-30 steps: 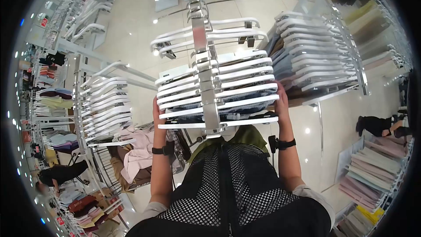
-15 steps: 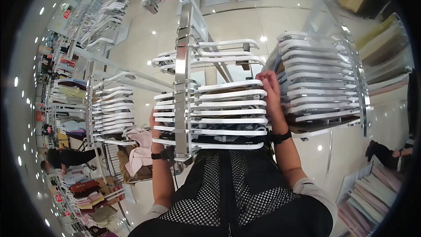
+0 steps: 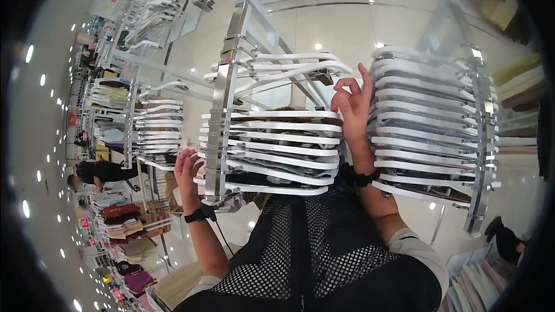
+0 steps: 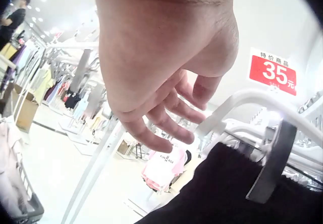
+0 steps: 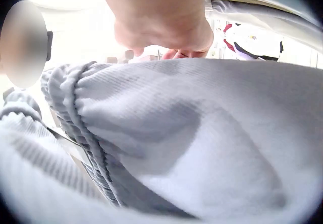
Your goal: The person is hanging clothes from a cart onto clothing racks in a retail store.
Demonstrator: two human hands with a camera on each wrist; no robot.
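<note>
A row of white hangers (image 3: 283, 145) with garments clipped below hangs from a metal rail (image 3: 217, 133) in front of me. My left hand (image 3: 188, 176) is just off the row's left ends, its fingers loosely bent and holding nothing. In the left wrist view its fingertips are right by the end of a white hanger (image 4: 229, 108), from which a black garment (image 4: 227, 188) hangs by a dark clip (image 4: 272, 163). My right hand (image 3: 354, 110) is raised beside the row's right ends, index finger stretched up, the others bent. A pale grey garment with a gathered waistband (image 5: 166, 118) partly hides it in the right wrist view.
A second row of white hangers (image 3: 422, 121) stands close on the right. Farther along the middle rail are a few spread hangers (image 3: 289, 69). More racks (image 3: 159, 127) line the left, where a person in black (image 3: 104, 171) stands. A red price sign (image 4: 273, 74) hangs behind.
Both hands were at the hangers' ends. The right hand has moved up along the row, and the left has come away to the left. The hanger row appears farther left as the view turned.
</note>
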